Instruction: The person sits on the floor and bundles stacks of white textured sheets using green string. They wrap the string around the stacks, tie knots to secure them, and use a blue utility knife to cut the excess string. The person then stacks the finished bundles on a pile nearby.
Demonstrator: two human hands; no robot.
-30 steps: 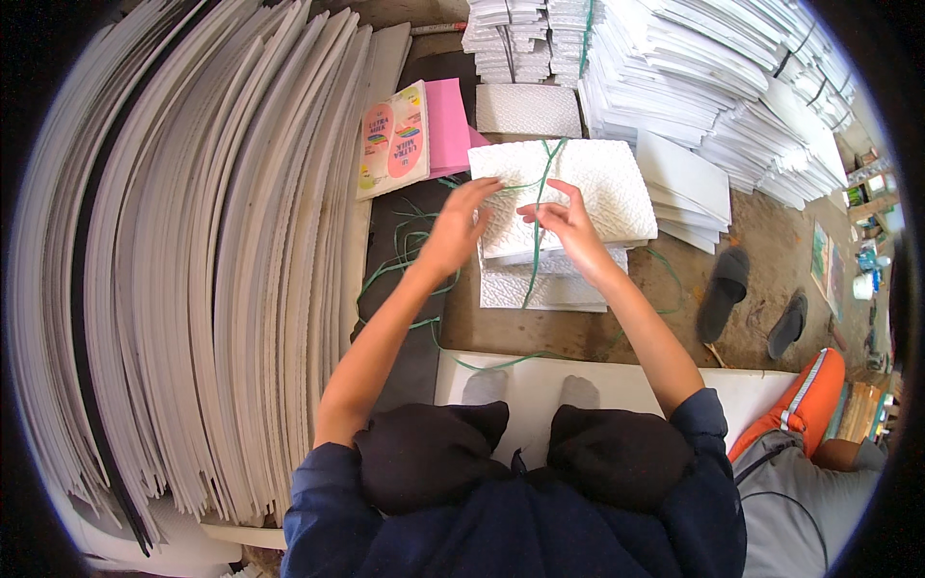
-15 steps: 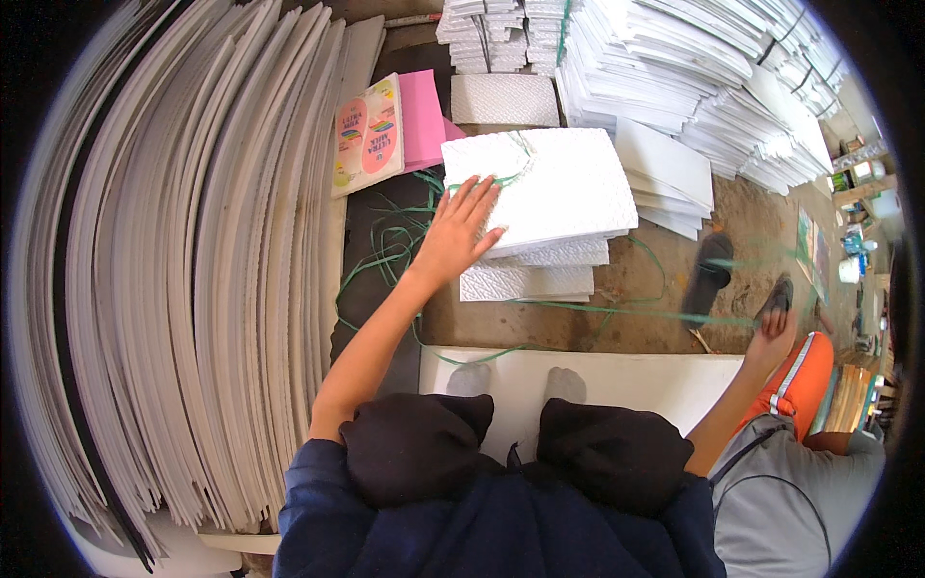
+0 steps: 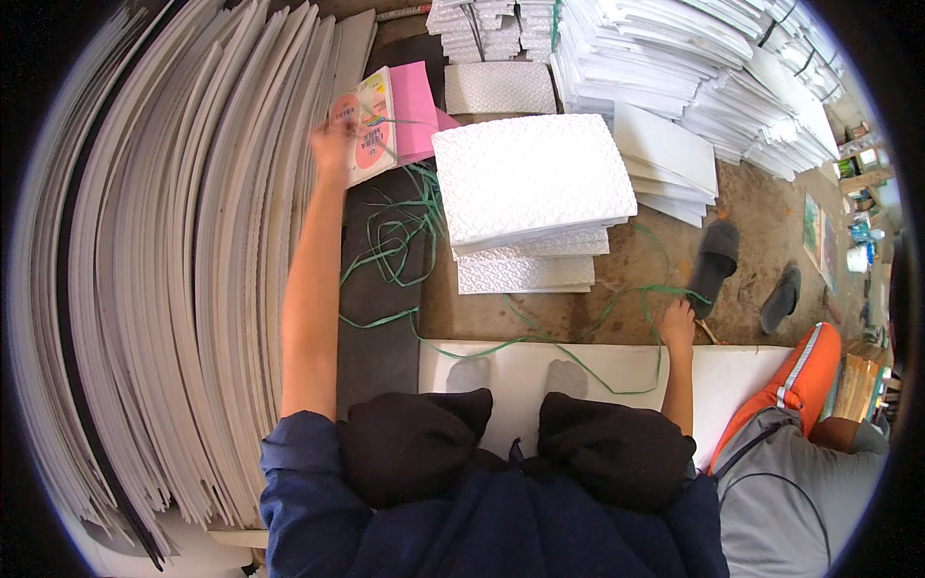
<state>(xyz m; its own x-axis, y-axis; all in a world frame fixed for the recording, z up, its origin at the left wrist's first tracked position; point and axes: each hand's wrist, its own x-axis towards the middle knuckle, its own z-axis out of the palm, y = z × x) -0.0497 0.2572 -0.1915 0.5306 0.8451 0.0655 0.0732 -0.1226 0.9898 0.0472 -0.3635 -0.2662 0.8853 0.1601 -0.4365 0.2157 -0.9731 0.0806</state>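
A long row of upright pale sheets (image 3: 193, 270) fills the person's left side. At the upper right rise large stacks of white sheets (image 3: 646, 58), and at the lower right another person in a grey top (image 3: 780, 501) and orange trousers sits close by. A white board (image 3: 617, 361) lies under the wearer's socked feet.

In the middle, beyond the feet, sits the white textured stack (image 3: 530, 178), its top pieces set askew over the lower ones; it stands between the two hands, and neither touches it. Beside it on the right lean a few loose white sheets (image 3: 665, 173). On its left are pink sheets (image 3: 414, 111) and a printed sheet (image 3: 374, 149), partly covered by the left hand. Two dark sandals (image 3: 715, 260) lie on the floor at the right.

The left arm stretches nearly straight forward beside the row, and the left hand (image 3: 332, 140) is blurred; how far its fingers are apart cannot be told, though thin green strands trail from near it. The right arm is bent close to the knee, the right hand (image 3: 677, 323) low with fingers curled together next to the green cord (image 3: 395, 255); whether they pinch it is unclear. Loops of cord tangle left of the stack.
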